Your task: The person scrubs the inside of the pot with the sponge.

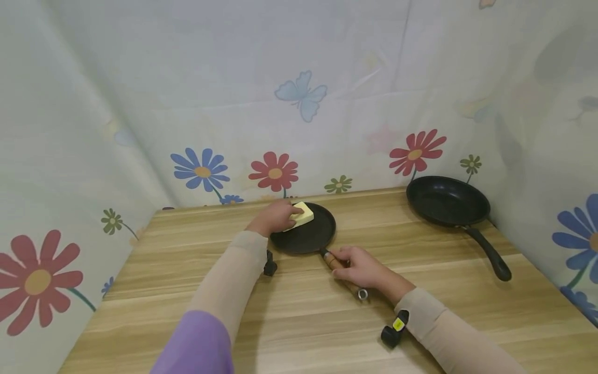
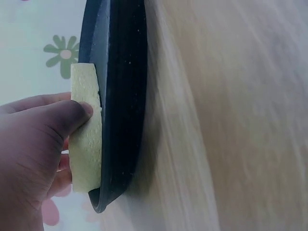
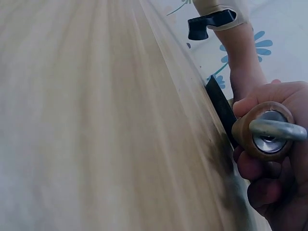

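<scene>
A flat black pan (image 1: 310, 240) with a low rim lies on the wooden table. My left hand (image 1: 276, 215) holds a pale yellow sponge (image 1: 304, 214) against the inside of this pan, toward its far left part. In the left wrist view, the thumb presses on the side of the sponge (image 2: 86, 144), right at the pan's rim (image 2: 122, 106). My right hand (image 1: 362, 267) grips the pan's wooden handle (image 1: 343, 278), which points toward me and to the right. A metal hanging ring (image 3: 279, 130) shows at the handle's end in the right wrist view.
A larger, deeper black frying pan (image 1: 446, 202) sits at the table's back right, its black handle (image 1: 490, 254) pointing toward the front right. Behind the wooden table (image 1: 187, 270) hangs a white sheet (image 1: 224, 119) printed with flowers and a butterfly; it also borders both sides.
</scene>
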A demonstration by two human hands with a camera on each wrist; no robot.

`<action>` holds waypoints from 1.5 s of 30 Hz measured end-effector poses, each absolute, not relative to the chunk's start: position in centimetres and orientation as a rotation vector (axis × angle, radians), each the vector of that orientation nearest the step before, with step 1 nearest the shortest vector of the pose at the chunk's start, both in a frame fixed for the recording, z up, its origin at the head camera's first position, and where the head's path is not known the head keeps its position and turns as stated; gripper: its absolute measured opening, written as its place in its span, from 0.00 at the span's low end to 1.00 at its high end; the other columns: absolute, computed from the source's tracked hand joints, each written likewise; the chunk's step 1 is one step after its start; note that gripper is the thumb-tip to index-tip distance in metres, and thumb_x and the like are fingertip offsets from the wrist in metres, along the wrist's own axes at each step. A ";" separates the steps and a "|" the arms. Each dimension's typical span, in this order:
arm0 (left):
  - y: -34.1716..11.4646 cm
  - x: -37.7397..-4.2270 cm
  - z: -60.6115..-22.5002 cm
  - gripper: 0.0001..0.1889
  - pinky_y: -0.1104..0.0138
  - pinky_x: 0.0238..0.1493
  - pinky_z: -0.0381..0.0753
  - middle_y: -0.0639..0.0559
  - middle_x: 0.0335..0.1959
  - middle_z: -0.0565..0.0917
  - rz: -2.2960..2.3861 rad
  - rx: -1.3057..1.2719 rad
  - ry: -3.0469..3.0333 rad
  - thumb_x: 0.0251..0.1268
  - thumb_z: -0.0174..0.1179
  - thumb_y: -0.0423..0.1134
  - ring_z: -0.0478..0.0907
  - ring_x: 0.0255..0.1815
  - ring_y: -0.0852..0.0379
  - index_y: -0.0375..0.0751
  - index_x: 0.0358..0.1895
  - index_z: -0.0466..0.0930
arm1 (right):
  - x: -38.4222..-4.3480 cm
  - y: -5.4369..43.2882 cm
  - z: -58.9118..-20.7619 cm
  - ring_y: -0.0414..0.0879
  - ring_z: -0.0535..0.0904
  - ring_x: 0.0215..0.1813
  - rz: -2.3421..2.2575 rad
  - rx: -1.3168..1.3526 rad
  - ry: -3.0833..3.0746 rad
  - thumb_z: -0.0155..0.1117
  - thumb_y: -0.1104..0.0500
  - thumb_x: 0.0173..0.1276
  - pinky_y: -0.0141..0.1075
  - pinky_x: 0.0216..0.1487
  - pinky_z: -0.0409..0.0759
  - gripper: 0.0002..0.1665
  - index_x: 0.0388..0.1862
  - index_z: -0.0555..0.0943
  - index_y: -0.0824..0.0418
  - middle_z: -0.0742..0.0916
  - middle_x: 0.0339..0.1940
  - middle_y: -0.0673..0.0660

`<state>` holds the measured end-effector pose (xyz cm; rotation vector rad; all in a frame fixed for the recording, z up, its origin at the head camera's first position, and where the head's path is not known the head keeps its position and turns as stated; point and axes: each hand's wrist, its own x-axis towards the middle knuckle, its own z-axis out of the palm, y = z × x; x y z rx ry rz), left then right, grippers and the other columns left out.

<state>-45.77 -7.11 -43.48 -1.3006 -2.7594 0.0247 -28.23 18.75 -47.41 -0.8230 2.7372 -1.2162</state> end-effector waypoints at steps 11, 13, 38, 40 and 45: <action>-5.9 -45.0 -42.9 0.22 0.55 0.51 0.77 0.46 0.42 0.86 -0.036 -1.212 -2.782 0.62 0.62 0.38 0.77 0.41 0.48 0.46 0.61 0.84 | -28.4 18.5 -47.3 0.42 0.74 0.33 -1.207 -0.809 2.766 0.69 0.58 0.59 0.34 0.35 0.74 0.24 0.55 0.86 0.65 0.80 0.32 0.48; -5.3 -44.6 -42.9 0.22 0.56 0.50 0.76 0.46 0.39 0.86 -0.023 -1.193 -2.799 0.62 0.62 0.39 0.77 0.39 0.49 0.48 0.61 0.84 | -28.2 18.4 -47.2 0.42 0.74 0.34 -1.215 -0.775 2.768 0.69 0.58 0.60 0.34 0.36 0.75 0.25 0.56 0.85 0.65 0.81 0.33 0.49; -2.8 -40.1 -43.7 0.24 0.60 0.43 0.77 0.49 0.44 0.80 0.014 -1.153 -2.902 0.64 0.66 0.49 0.74 0.42 0.54 0.62 0.65 0.81 | -27.5 17.7 -47.2 0.42 0.78 0.35 -1.294 -0.564 2.782 0.68 0.57 0.62 0.37 0.38 0.77 0.26 0.60 0.84 0.63 0.87 0.37 0.52; -2.9 -40.4 -43.7 0.24 0.60 0.44 0.77 0.49 0.44 0.80 0.018 -1.147 -2.896 0.64 0.66 0.48 0.74 0.42 0.54 0.62 0.65 0.81 | -27.6 17.5 -47.3 0.42 0.78 0.35 -1.290 -0.560 2.784 0.68 0.57 0.63 0.36 0.38 0.77 0.27 0.61 0.83 0.64 0.87 0.36 0.52; -3.1 -41.0 -43.7 0.24 0.59 0.49 0.77 0.48 0.47 0.80 -0.002 -1.096 -2.917 0.64 0.67 0.47 0.74 0.46 0.52 0.61 0.65 0.81 | -27.7 17.2 -47.4 0.43 0.78 0.34 -1.275 -0.529 2.798 0.68 0.57 0.63 0.36 0.37 0.77 0.29 0.63 0.82 0.65 0.87 0.38 0.55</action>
